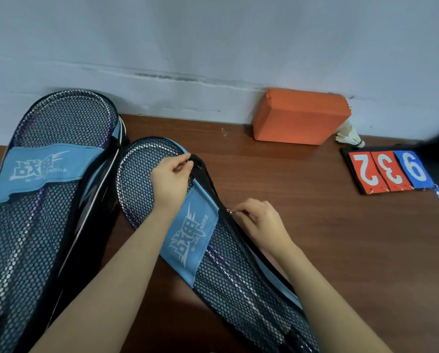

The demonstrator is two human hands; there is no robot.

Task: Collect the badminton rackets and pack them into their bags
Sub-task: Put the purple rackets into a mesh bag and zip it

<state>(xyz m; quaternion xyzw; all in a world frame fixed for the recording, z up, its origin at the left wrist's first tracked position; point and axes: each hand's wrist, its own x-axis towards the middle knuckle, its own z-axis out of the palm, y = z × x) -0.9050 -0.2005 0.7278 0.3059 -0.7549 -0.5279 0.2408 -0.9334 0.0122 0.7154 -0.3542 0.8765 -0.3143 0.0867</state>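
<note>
Two black mesh racket bags with blue logo bands lie on the brown table. The left bag has a racket head showing through its mesh. The right bag lies diagonally in the middle, a purple-framed racket visible inside. My left hand pinches the bag's black edge near its rounded top. My right hand pinches the zipper pull on the bag's right edge, roughly a third of the way down from the top. Above the pull the zipper gapes apart.
An orange block stands against the wall at the back. A white shuttlecock lies to its right. A flip scoreboard with red and blue number cards sits at the right edge, partly covered by a dark blurred object.
</note>
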